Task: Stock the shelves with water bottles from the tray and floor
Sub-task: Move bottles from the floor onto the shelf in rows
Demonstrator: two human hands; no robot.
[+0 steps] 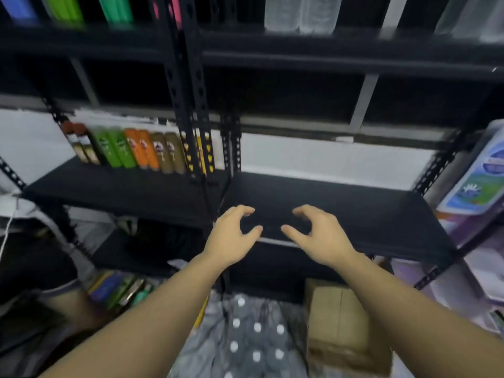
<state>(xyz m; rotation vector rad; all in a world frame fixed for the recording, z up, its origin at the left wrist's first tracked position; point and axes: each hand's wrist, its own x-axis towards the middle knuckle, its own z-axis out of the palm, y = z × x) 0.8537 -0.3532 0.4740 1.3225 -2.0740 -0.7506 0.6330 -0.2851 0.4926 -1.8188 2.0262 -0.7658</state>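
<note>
Both hands reach forward over the front edge of a black shelf (341,211). The left hand (231,236) and the right hand (319,233) face each other, fingers and thumbs curled into loose, claw-like grips with a gap between them; neither grip holds anything.

The shelf board under them is bare and dark, bounded on each side by perforated black uprights, with a white wall behind it. One tier up, near the top of the view, clear water bottles (302,13) stand upright side by side, long axes vertical; more blurred clear bottles show at the far right of that tier.

On the neighbouring shelf to the left, a row of drink bottles (128,148) in green, orange and brown stands upright against the back. Below the hands, a cardboard box (341,323) sits on the floor beside a grey polka-dot cloth (245,336). Packaged goods (482,181) lean at the right edge.
</note>
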